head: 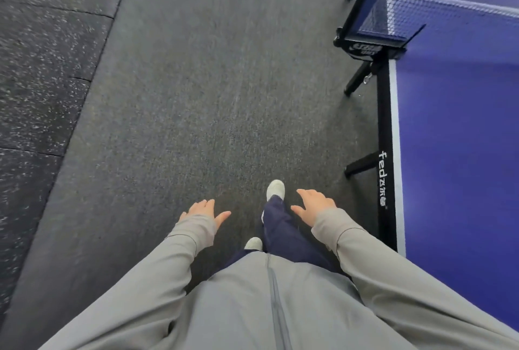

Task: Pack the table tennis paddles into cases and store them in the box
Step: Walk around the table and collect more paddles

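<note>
Beside the table on my right, left hand and right hand hang forward (fingers spread, holding nothing).

- The table tennis table runs off the right edge; only a strip of blue top and black rail shows.
- The net is cut by the same edge; the white mark on its clamp is too blurred to read.
- The speckled mats at left smear into streaks.
- The nearer shoe shows only its toe past the grey jacket.
- Sleeves cover the wrists of the left hand and right hand, then leave the bottom edge.
</note>
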The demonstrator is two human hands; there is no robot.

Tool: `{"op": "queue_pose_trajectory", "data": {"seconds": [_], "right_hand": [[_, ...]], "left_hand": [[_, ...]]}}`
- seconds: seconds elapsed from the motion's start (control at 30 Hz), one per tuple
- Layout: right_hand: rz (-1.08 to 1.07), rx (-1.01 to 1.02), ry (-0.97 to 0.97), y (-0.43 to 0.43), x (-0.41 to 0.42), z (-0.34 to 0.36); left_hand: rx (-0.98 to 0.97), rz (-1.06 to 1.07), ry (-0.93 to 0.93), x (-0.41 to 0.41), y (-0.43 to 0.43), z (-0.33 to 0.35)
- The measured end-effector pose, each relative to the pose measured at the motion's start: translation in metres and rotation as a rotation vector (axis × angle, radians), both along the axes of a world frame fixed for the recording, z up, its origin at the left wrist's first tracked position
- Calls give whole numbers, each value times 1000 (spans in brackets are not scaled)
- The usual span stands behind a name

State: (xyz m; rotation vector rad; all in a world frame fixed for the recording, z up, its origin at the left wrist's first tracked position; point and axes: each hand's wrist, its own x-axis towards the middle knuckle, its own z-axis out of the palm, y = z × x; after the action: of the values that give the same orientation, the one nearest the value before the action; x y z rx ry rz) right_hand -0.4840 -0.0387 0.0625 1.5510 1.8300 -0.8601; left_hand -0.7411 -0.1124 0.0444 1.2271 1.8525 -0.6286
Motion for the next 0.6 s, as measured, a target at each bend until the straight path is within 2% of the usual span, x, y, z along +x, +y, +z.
{"op": "queue_pose_trajectory", "data": {"seconds": [0.23,0.43,0.6], "right_hand": [[254,37,34,117,-17,-13],[239,24,27,218,-16,-14],[236,11,-23,281,-34,-16]], "left_hand": [[-2,-77,39,-2,114,10],[103,-106,-25,8,238,21],[137,-139,-59,-5,308,17]]}}
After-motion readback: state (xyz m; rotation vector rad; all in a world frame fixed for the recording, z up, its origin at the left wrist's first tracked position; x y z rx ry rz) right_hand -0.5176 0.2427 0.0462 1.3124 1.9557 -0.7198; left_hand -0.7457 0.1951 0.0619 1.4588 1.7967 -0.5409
